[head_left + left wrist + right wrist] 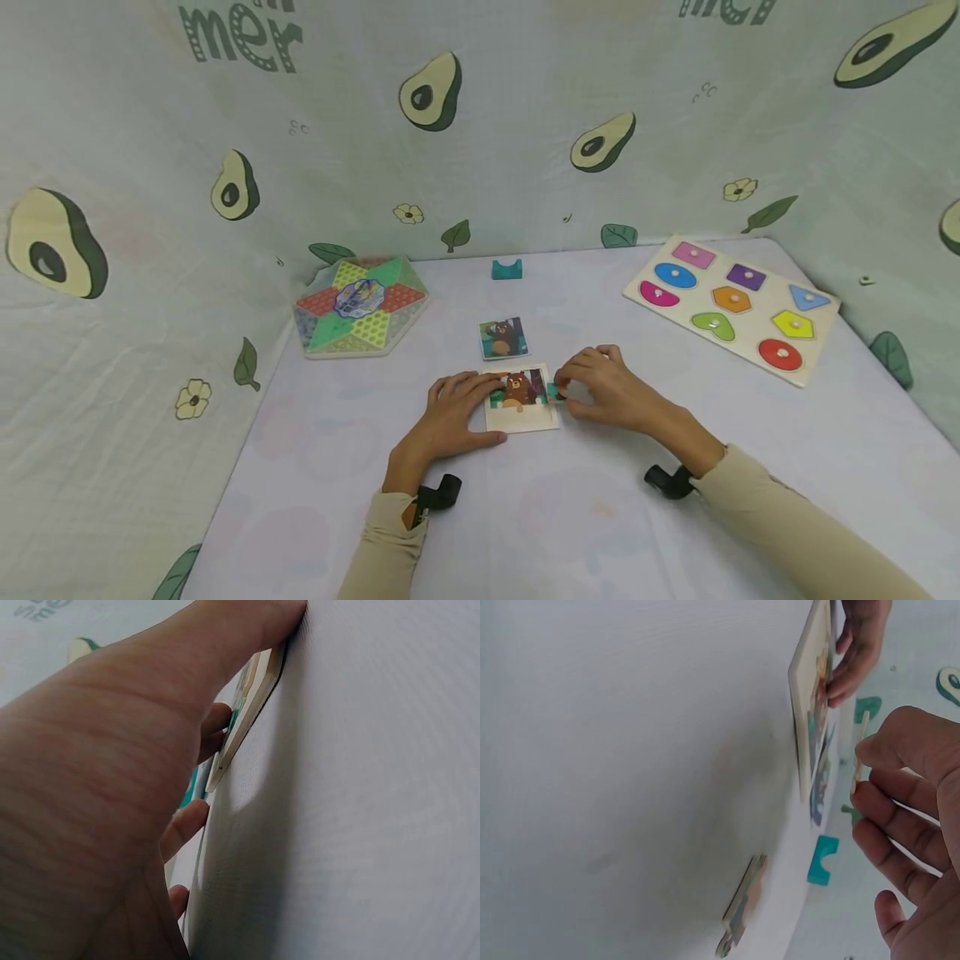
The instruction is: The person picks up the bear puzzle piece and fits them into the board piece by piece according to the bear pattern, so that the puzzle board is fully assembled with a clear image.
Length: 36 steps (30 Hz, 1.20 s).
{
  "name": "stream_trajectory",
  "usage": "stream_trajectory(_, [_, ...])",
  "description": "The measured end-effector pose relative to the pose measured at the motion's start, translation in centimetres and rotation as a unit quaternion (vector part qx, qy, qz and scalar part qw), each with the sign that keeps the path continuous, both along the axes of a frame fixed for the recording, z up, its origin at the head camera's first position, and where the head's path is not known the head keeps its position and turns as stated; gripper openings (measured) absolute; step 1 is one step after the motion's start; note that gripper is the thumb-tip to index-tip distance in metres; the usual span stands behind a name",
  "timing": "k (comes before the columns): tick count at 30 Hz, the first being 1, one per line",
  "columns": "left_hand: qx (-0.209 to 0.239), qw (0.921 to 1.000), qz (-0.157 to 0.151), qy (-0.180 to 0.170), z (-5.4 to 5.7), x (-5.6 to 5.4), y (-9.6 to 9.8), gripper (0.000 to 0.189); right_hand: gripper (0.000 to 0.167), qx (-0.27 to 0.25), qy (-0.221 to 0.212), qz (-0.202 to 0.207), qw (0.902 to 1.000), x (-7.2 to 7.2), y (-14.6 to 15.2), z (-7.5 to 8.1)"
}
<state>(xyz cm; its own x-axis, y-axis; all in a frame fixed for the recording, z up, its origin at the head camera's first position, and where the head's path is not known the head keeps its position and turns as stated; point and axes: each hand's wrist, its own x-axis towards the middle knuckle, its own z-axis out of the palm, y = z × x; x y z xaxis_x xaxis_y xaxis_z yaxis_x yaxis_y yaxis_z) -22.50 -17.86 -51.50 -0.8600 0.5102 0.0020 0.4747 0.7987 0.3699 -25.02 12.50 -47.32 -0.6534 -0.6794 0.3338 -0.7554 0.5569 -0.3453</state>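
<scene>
A wooden tray puzzle lies on the table, its bear picture partly filled in along the upper part. My left hand rests at the puzzle's left side, some fingertips on the picture and the thumb stretched along the near edge. Just off the right edge, my right hand pinches a small thin puzzle piece between thumb and fingers. Behind the puzzle lies a square bear picture. A loose wooden piece shows on the table in the right wrist view.
Farther back lies a teal notched piece. A hexagonal patterned board is at the back left. At the back right lies a knobbed shape board. An avocado-print cloth hangs behind the table.
</scene>
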Motion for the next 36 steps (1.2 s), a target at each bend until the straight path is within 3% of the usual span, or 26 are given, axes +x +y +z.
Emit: stream_trajectory(36, [0.005,1.0,0.001,-0.002,0.1,0.3,0.0,0.083,0.027,0.019,-0.007,0.05,0.9986,0.5,-4.3,-0.2])
